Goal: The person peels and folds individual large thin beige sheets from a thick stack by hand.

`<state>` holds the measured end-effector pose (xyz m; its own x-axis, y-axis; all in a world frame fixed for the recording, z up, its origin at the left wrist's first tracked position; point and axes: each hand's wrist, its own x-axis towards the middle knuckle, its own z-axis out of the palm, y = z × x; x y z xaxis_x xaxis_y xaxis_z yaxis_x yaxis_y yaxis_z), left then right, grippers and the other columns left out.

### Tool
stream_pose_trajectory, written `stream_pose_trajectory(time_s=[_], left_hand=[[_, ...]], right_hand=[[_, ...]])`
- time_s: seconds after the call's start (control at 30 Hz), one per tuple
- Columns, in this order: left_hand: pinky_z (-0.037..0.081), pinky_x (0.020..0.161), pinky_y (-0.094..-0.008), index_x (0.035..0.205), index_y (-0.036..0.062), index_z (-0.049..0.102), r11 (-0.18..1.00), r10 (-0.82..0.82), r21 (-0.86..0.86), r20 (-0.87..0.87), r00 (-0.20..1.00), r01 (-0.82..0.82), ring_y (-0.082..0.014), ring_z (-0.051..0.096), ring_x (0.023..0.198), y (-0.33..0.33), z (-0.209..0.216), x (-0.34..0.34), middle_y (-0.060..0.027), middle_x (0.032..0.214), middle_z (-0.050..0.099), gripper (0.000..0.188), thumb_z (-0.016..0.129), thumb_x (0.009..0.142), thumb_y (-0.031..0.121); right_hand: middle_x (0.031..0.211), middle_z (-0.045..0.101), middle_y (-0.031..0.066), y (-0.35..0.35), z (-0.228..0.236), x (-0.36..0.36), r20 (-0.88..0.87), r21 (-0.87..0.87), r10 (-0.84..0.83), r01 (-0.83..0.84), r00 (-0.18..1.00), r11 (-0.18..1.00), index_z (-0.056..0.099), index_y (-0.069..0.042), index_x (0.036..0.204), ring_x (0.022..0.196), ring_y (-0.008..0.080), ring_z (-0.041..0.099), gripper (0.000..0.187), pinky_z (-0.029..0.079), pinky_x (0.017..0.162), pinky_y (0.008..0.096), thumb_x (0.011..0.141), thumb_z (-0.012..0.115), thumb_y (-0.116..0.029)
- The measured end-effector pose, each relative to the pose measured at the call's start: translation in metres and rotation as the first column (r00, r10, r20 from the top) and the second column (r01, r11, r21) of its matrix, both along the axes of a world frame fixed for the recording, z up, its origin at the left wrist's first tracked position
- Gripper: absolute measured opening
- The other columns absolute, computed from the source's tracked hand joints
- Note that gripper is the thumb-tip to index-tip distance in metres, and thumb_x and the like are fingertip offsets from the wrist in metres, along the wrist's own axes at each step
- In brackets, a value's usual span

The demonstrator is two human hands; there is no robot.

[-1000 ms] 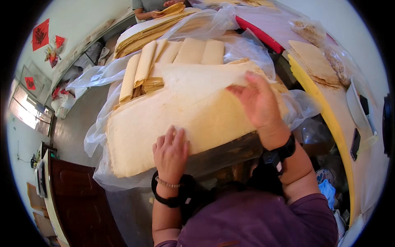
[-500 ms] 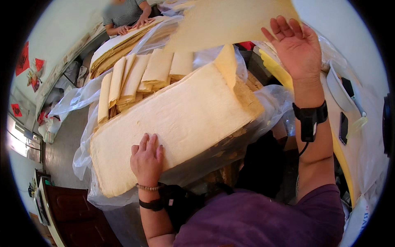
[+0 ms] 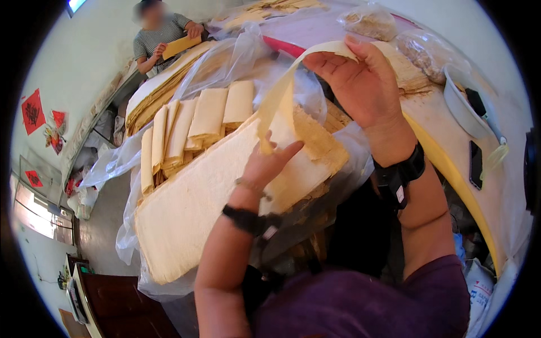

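Observation:
A thin, pale-yellow, slightly translucent sheet (image 3: 276,101) hangs in a bent curve above a long stack of cream sheets (image 3: 189,231). Its top edge is pinched in my right hand (image 3: 363,90), raised over the stack's right end with the thumb uppermost. My left hand (image 3: 265,168) is over the middle of the stack, at the lower end of the hanging sheet. The left thumb stretches out to the right, apart from the fingers, which the sheet partly covers. Several folded sheets (image 3: 208,118) lie in a row behind the stack.
Clear plastic film (image 3: 225,62) spreads around the stacks. Across from me, a person (image 3: 163,42) holds a folded yellow piece beside another stack (image 3: 141,107). On the right-hand table are a white basin (image 3: 459,107), a phone (image 3: 476,163) and bagged pieces (image 3: 369,22).
The raised sheet has come down and now bends toward me. My right hand has moved left; my left hand has left the stack's near edge for the sheet. The other person has lifted a folded piece.

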<state>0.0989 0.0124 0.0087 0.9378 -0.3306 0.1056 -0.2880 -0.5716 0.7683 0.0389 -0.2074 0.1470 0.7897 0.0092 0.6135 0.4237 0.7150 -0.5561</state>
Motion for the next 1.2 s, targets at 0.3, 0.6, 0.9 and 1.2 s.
stream_pose_trajectory(time_s=[0.3, 0.6, 0.9, 1.2], left_hand=[[0.058, 0.078, -0.0379, 0.118, -0.0057, 0.063, 0.897, -0.136, -0.418, 0.042, 0.99, 0.141, -0.0299, 0.072, 0.089, -0.058, -0.037, 0.057, -0.0157, 0.099, 0.072, 0.041, 0.063, 0.094, 0.028], [0.042, 0.112, -0.0433, 0.142, -0.0001, 0.049, 0.514, -0.472, -0.85, -0.395, 0.788, -0.118, -0.0279, 0.054, 0.131, -0.042, -0.01, 0.048, -0.0138, 0.142, 0.056, 0.046, 0.043, 0.105, 0.027], [0.058, 0.082, -0.042, 0.128, 0.0108, 0.059, 0.592, -0.38, -0.777, -0.035, 0.924, 0.214, -0.0312, 0.064, 0.099, 0.014, -0.041, 0.087, -0.0122, 0.117, 0.064, 0.032, 0.06, 0.099, 0.025], [0.049, 0.06, -0.0307, 0.113, 0.0083, 0.065, 0.012, -0.066, -0.967, -0.254, 0.965, -0.254, -0.018, 0.058, 0.076, 0.082, 0.034, 0.041, -0.0077, 0.094, 0.067, 0.03, 0.053, 0.101, 0.033]], right_hand=[[0.116, 0.07, 0.0233, -0.036, -0.01, -0.001, 0.137, 0.111, 0.079, -0.095, 0.987, 0.989, 0.065, 0.007, 0.115, 0.116, 0.035, 0.064, 0.04, 0.041, 0.111, 0.0448, 0.099, 0.053, -0.028], [0.116, 0.068, 0.0234, -0.029, -0.018, -0.004, 0.194, 0.201, -0.107, 0.068, 0.975, 0.977, 0.063, -0.001, 0.115, 0.116, 0.0413, 0.063, 0.028, 0.043, 0.109, 0.0508, 0.102, 0.051, -0.023], [0.122, 0.067, 0.0153, -0.008, 0.043, 0.04, 0.634, 0.008, 0.041, -0.059, 0.772, 0.998, 0.06, 0.005, 0.121, 0.118, 0.0417, 0.063, 0.031, 0.042, 0.11, 0.0523, 0.105, 0.041, -0.014], [0.135, 0.06, 0.0205, 0.019, 0.055, 0.014, 0.619, 0.054, 0.165, -0.251, 0.768, 0.966, 0.051, 0.007, 0.135, 0.125, 0.0419, 0.056, 0.043, 0.037, 0.115, 0.0553, 0.102, 0.042, -0.019]])
